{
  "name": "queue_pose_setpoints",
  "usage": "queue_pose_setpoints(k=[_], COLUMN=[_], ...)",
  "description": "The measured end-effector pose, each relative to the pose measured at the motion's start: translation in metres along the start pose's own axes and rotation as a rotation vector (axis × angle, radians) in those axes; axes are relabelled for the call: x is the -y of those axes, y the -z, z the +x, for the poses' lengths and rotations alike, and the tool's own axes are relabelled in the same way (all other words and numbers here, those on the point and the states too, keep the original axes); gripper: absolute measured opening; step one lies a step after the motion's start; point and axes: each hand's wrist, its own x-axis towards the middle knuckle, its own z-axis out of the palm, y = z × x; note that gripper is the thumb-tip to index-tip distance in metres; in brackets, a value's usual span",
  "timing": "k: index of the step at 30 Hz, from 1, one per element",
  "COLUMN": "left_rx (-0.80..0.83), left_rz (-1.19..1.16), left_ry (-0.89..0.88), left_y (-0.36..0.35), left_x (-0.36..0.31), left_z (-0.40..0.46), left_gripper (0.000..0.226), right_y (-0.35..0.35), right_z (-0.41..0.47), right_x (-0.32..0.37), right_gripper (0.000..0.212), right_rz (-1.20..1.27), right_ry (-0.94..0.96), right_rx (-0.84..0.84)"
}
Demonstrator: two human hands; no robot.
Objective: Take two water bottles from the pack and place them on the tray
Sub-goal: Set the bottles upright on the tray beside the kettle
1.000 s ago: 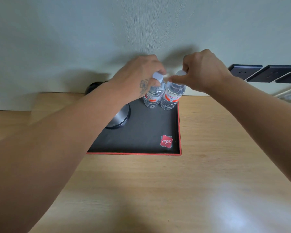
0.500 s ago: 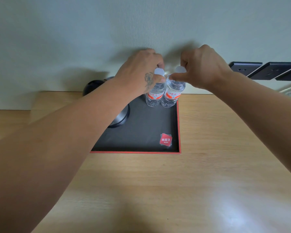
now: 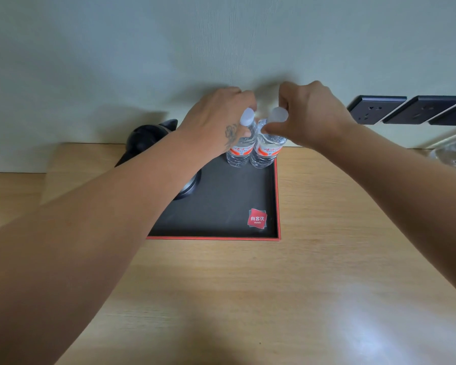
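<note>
Left hand (image 3: 216,119) pinches the left bottle (image 3: 241,147) at its neck; right hand (image 3: 311,111) pinches the right bottle (image 3: 267,150) likewise. Both bottles stand upright, touching, in the far right corner of the tray (image 3: 221,206) on the bench (image 3: 327,259). Placing step, near done; next calls for letting go cleanly without tipping either.

1. this looks like a hotel room: the black tray (image 3: 221,206) with a red rim carries a red logo sticker (image 3: 257,219) reading "hotels" under chinese characters.
2. a black electric kettle (image 3: 148,138) stands on the tray, with two small water bottles (image 3: 266,148) beside it.
3. the tray sits on a light wooden desk (image 3: 327,259) against a plain pale wall (image 3: 142,48).
4. dark wall sockets (image 3: 374,109) line the wall just above the desk.
</note>
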Motion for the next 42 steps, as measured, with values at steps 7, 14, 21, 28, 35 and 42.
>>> queue_pose_setpoints(k=[7, 14, 21, 28, 35, 42], left_rx=[-0.038, -0.051, -0.035, -0.026, -0.030, -0.053], left_rz=[0.066, 0.073, 0.034, -0.030, -0.092, -0.112], left_ry=[-0.048, -0.036, -0.006, 0.067, 0.104, 0.114], left_y=[-0.007, -0.006, -0.006, -0.003, 0.000, -0.005], left_x=[-0.001, 0.001, -0.003, -0.008, -0.009, -0.010], left_z=[-0.001, 0.000, 0.000, -0.001, -0.004, -0.008], left_gripper=[0.034, 0.033, 0.034, 0.037, 0.040, 0.039], right_y=[-0.001, -0.004, 0.004, 0.001, -0.002, -0.002], right_z=[0.001, 0.003, 0.002, 0.000, -0.005, -0.008], right_x=[-0.003, -0.005, -0.006, -0.014, -0.014, -0.016], right_gripper=[0.043, 0.044, 0.042, 0.046, 0.054, 0.057], right_rz=[0.004, 0.058, 0.064, 0.103, 0.133, 0.131], right_ry=[0.022, 0.045, 0.058, 0.086, 0.100, 0.075], right_rx=[-0.019, -0.037, -0.003, -0.007, -0.028, -0.002])
